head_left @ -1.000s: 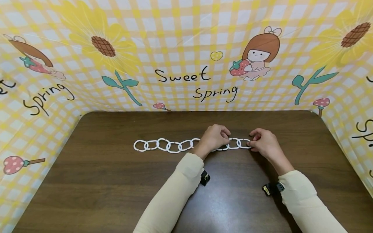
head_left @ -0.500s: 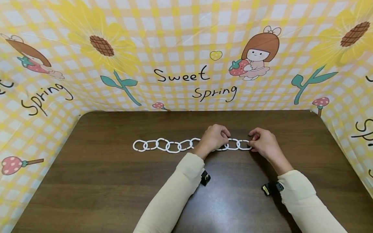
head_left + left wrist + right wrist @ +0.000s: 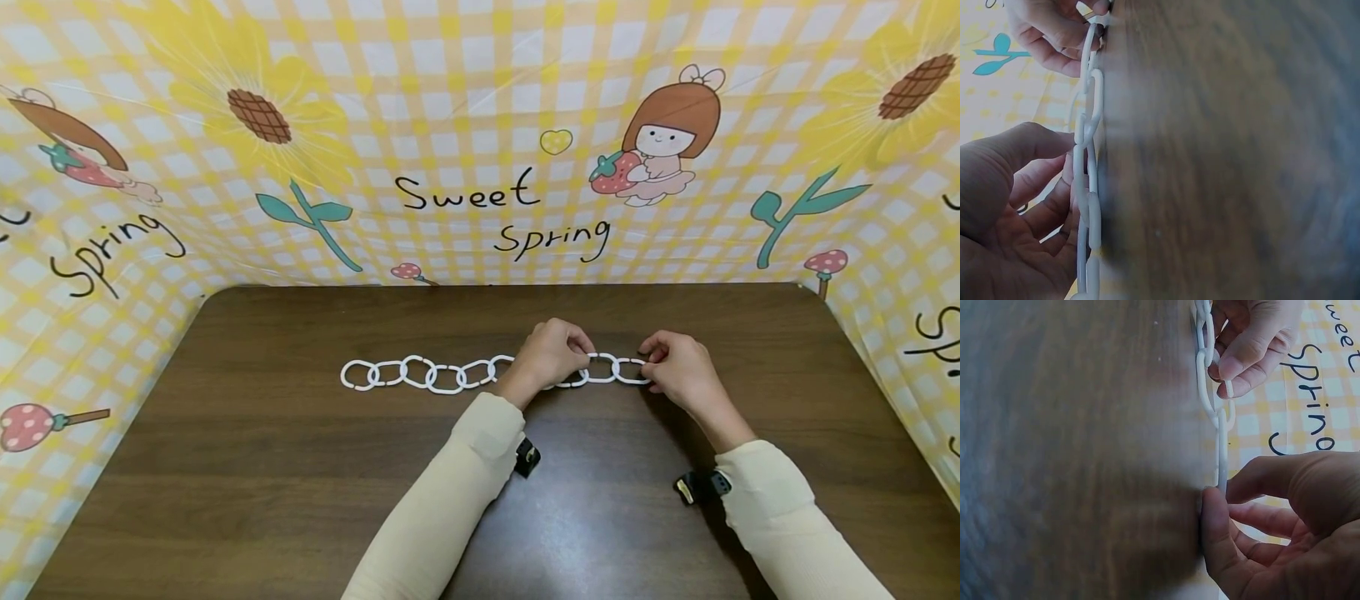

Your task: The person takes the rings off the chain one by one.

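Observation:
A chain of several white oval plastic links (image 3: 444,392) lies across the dark tabletop, roughly left to right. My left hand (image 3: 551,354) covers part of it, and its thumb and index finger pinch one link; in the right wrist view that link (image 3: 1229,389) shows between the fingertips. At the chain's right end, my right hand (image 3: 681,368) pinches the last link (image 3: 1222,444) between thumb and finger. In the left wrist view the links (image 3: 1080,172) pass close by the left hand's thumb. A few links behind the left hand are hidden in the head view.
The brown wooden table (image 3: 225,500) is walled at the back and sides by a yellow checked cloth (image 3: 450,100) with printed flowers and figures. Both wrists carry small black devices on straps, the left one (image 3: 527,457) and the right one (image 3: 697,487).
Both hands stay nearly in place. The two links between them have shifted slightly to the right, and the one beside my left hand sits a little farther back.

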A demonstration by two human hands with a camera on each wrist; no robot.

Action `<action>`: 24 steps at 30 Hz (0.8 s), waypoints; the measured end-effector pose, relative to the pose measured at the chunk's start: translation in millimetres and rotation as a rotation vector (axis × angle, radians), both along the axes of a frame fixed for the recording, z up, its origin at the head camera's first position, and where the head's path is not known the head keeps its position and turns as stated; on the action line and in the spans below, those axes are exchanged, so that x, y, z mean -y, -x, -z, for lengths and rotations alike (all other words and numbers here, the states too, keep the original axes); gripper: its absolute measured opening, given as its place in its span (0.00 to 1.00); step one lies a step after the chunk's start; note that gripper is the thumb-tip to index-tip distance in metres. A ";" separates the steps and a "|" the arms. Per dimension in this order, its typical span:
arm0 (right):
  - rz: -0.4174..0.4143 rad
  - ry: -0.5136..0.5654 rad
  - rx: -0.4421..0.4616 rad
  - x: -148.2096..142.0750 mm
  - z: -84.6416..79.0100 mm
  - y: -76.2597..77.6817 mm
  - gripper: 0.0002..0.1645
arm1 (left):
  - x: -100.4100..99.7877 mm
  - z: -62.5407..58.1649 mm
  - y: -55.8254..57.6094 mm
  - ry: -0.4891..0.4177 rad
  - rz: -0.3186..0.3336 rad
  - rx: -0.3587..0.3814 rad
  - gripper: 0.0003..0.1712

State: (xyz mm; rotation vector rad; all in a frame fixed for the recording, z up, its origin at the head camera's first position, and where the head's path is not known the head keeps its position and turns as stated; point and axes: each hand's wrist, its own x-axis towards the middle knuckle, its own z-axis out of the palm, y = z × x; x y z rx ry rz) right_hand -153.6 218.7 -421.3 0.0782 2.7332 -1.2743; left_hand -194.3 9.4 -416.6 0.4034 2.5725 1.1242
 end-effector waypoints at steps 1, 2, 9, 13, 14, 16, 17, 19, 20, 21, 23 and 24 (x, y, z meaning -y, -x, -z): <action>0.000 -0.004 -0.005 0.0 -0.2 -0.4 0.13 | 0.2 0.2 0.1 -0.002 0.001 -0.001 0.06; 0.000 -0.006 -0.011 0.0 -0.3 -0.7 0.12 | 0.2 0.4 0.2 -0.005 0.002 -0.001 0.06; 0.016 -0.017 -0.057 0.1 -0.6 -2.4 0.09 | 1.1 2.1 0.9 -0.041 0.010 -0.008 0.06; 0.033 -0.005 -0.073 0.5 -2.1 -3.6 0.09 | 1.4 2.4 0.8 -0.059 0.020 -0.023 0.06; 0.036 0.001 -0.075 0.6 -2.5 -3.9 0.09 | 1.4 2.2 0.8 -0.060 0.023 -0.029 0.06; 0.042 0.013 -0.082 1.0 -3.6 -4.5 0.09 | 1.5 1.8 1.0 -0.065 0.028 -0.037 0.06; 0.044 0.021 -0.087 1.2 -4.2 -4.8 0.10 | 1.4 1.4 1.0 -0.067 0.030 -0.040 0.06; 0.048 0.030 -0.099 1.6 -5.3 -5.4 0.10 | 1.4 0.4 1.1 -0.069 0.035 -0.043 0.06; 0.049 0.036 -0.104 1.9 -5.9 -5.8 0.10 | 1.4 -0.1 1.0 -0.072 0.038 -0.042 0.07; 0.050 0.045 -0.110 2.1 -6.4 -6.2 0.10 | 1.4 -0.9 0.8 -0.076 0.041 -0.041 0.07; 0.052 0.060 -0.116 2.3 -7.0 -7.0 0.10 | 1.3 -2.9 0.5 -0.083 0.044 -0.038 0.07; 0.052 0.067 -0.117 2.3 -6.9 -7.2 0.10 | 1.3 -3.9 0.2 -0.085 0.047 -0.038 0.07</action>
